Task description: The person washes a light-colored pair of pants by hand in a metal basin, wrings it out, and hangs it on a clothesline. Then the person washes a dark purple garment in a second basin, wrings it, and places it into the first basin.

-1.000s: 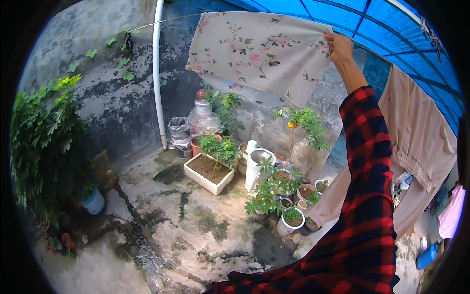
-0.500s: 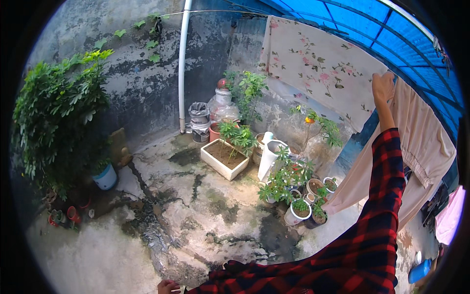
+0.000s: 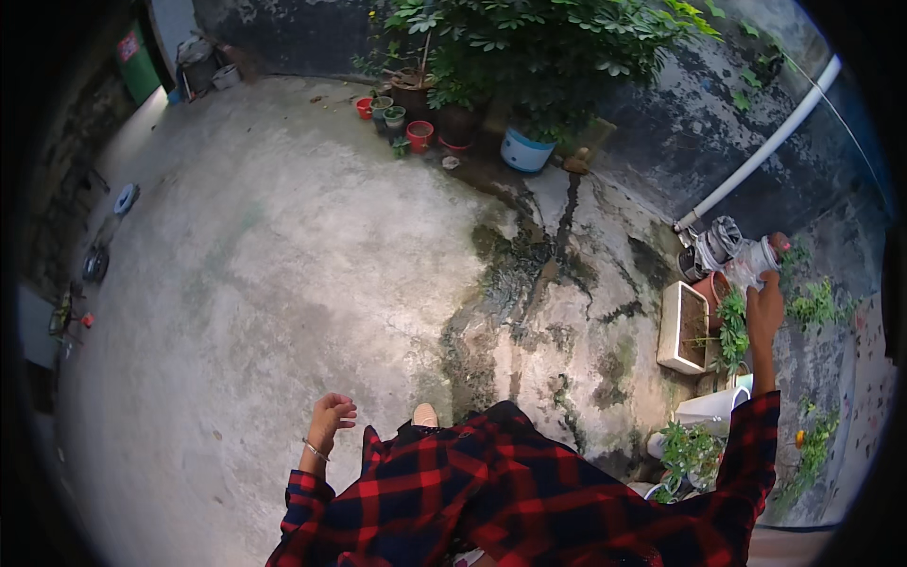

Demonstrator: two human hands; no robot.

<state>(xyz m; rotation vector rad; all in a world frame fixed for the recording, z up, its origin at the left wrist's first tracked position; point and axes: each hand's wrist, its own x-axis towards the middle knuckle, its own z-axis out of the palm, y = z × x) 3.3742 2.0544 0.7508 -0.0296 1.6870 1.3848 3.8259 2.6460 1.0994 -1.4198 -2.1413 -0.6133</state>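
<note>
My right hand (image 3: pixel 764 312) is raised at the far right, in front of the potted plants as I see them. Its fingers are bunched and too unclear to show whether they hold anything. Low on the left, my left hand (image 3: pixel 331 416) hangs over the concrete floor with loosely bent, parted fingers and nothing in them. A thin bracelet (image 3: pixel 315 450) circles that wrist. Along the right rim part of the floral cloth (image 3: pixel 867 378) shows. Nearest my right hand in the picture are a plastic-wrapped container (image 3: pixel 753 262) and a white rectangular planter (image 3: pixel 673 326).
A light blue pot (image 3: pixel 525 151) stands under a large leafy bush (image 3: pixel 557 57) at the back wall. Small red pots (image 3: pixel 419 135) sit beside it. A white pipe (image 3: pixel 765 151) slants at the upper right. Wet cracks (image 3: pixel 510 274) cross the concrete floor (image 3: pixel 255 283).
My view has swung left and down, bringing in more floor and my whole left hand. My right hand has come away from the edge of the hanging cloths.
</note>
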